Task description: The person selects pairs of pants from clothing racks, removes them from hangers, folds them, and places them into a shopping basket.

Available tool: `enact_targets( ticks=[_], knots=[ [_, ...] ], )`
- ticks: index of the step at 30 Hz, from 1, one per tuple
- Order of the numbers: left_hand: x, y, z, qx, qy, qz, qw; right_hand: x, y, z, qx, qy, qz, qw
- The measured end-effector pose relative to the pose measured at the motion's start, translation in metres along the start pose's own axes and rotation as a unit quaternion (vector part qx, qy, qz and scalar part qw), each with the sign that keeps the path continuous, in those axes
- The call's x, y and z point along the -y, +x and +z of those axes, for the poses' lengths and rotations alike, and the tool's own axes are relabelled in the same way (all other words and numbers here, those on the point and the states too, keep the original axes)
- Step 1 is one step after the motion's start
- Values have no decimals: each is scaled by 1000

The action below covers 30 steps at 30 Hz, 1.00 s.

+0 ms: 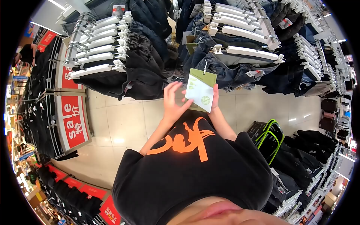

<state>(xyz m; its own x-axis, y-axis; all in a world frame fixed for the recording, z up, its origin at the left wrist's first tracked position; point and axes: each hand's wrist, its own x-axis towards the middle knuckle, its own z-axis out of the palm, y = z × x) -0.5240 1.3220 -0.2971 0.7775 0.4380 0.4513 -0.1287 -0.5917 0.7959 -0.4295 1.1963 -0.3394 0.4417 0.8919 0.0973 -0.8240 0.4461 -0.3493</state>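
A green and white paper hang tag (200,92) hangs by a thin cord from dark blue jeans (225,69) on the rack. My right hand (216,100) grips the tag along its right edge, with its fingers mostly hidden behind the card. At the tag's lower left, the thumb of my left hand (174,102) touches the front of the card. The other fingers of that hand are stretched out and apart, beside the tag. Small print and a round green emblem show on the white part; the print is too small to read.
Black jeans (140,77) hang from white hangers (99,60) at the left. More white hangers (243,32) carry jeans ahead. A red sale sign (71,122) stands on the left. A black shopping basket (262,135) with green handles is at my right, above the tiled floor (123,116).
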Motion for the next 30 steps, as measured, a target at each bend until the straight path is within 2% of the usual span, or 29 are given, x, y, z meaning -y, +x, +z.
enact_targets(
  ticks=[2, 3, 5, 6, 7, 10, 12, 16, 19, 24, 26, 27, 29, 30],
  knots=[
    [6, -2, -2, 70, -179, -142, 971, 3, 2, 16, 10, -9, 20, 1000],
    [8, -3, -3, 104, -264, -210, 936, 0, 1, 15, -34, -16, 16, 999],
    [8, 0, -4, 143, -249, -210, 935, -4, -1, 10, -123, -29, 8, 992],
    [9, -1, -2, 150, -227, -203, 941, -3, -2, 11, -89, -15, -2, 996],
    [10, 0, -1, 157, -205, -195, 946, -2, -3, 10, -111, -34, 5, 993],
    [7, 1, 10, 106, -326, -255, 904, -1, -9, 3, -192, -116, 29, 974],
    [11, 2, 16, 108, -318, -259, 906, -2, -15, 0, -268, -203, 44, 941],
    [19, 8, 26, 112, -292, -260, 914, 3, -23, 3, -309, -253, 20, 916],
    [19, 16, 33, 150, -295, -247, 911, 25, -32, -1, -301, -337, -1, 892],
    [7, 26, 53, 257, -279, -242, 893, 78, -36, -18, -256, -344, -76, 900],
    [-7, 27, 62, 308, -290, -247, 872, 95, -38, -23, -240, -338, -44, 909],
    [-14, 26, 68, 315, -304, -218, 872, 102, -39, -25, -232, -334, -28, 913],
    [-32, 27, 81, 306, -298, -231, 874, 110, -38, -27, -250, -300, -50, 919],
    [-34, 25, 89, 301, -254, -219, 893, 113, -37, -28, -259, -283, -59, 922]
  ],
)
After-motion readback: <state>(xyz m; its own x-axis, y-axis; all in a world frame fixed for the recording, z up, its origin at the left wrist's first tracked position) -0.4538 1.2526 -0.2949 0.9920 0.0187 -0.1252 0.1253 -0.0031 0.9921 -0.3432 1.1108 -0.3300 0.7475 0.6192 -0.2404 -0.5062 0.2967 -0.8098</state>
